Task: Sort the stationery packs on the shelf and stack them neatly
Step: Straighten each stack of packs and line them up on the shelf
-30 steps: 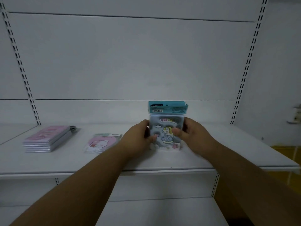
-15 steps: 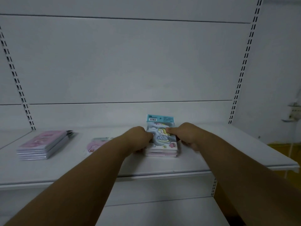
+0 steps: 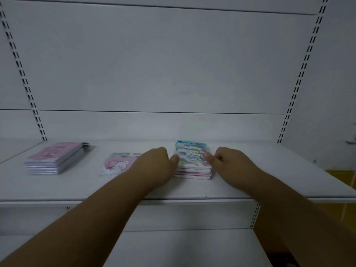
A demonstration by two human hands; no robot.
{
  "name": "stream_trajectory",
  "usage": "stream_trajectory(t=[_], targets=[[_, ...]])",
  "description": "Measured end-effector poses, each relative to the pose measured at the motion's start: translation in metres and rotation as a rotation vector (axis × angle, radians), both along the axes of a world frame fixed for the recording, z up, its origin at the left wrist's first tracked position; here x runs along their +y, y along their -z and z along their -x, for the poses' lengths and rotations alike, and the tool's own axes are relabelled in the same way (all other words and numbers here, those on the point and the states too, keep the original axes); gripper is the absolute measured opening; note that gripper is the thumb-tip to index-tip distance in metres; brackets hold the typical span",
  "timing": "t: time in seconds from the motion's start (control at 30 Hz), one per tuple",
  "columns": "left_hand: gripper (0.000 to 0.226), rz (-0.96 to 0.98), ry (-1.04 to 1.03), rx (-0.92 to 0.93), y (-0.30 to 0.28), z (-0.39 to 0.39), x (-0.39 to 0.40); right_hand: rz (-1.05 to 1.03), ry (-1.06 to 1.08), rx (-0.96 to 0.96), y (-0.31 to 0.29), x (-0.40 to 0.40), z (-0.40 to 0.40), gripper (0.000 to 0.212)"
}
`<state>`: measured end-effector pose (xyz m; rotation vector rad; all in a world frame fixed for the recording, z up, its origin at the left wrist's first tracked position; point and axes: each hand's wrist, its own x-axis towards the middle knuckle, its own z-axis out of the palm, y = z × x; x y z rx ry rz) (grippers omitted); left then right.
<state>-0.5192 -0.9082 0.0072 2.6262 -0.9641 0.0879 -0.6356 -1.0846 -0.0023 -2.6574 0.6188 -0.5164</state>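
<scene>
- White metal shelving fills the head view: a plain back panel (image 3: 173,64) with slotted uprights (image 3: 25,81) at either side, and a flat white shelf (image 3: 269,176) running across the middle of the frame.
- Below that, a second shelf (image 3: 183,247) shows at the bottom edge, partly hidden by the person's forearms.
- At the far right, a strip of yellow floor or wall (image 3: 344,182) is visible past the shelf end.
- On the shelf, right of centre, lies a stack of stationery packs (image 3: 192,170) lying flat, with pink and white edges showing along its near side.
- Its top pack (image 3: 192,154) is grey-blue with a cartoon figure and clouds, and has a teal header card at its far end.
- The left hand (image 3: 156,166) sits against the left side of the stack, fingers curled under and the thumb tip touching the top pack's left edge.
- The right hand (image 3: 233,164) sits against the stack's right side, fingers curled, the thumb reaching toward the top pack's right edge; whether it touches is blurred.
- Neither hand plainly grips the packs; they frame the stack from both sides.
- Just left of the left hand, a single pink pack with a white bear (image 3: 117,165) lies flat, its right part hidden behind the wrist.
- Farther left, well apart, a second stack of pink packs (image 3: 55,158) rests near the left upright, with dark binder rings or clips at its far end.
</scene>
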Motion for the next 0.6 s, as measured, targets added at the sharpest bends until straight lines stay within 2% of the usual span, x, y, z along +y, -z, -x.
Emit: stream_trajectory(t=[0.13,0.27,0.4,0.6], targets=[[0.028,-0.089,0.004,-0.093,0.011,0.017,0.008,0.092,-0.146,0.08,0.003,0.004,0.017,0.036],[0.013,-0.042,-0.053,-0.132,0.016,0.017,0.002,0.126,-0.175,0.084,0.006,0.005,0.012,0.031],[0.016,-0.004,-0.074,-0.138,0.023,0.017,0.003,0.14,-0.163,0.03,0.011,0.004,0.01,0.024],[0.022,0.028,-0.052,-0.125,0.024,0.011,0.004,0.197,-0.205,0.067,0.008,0.006,0.012,0.019]])
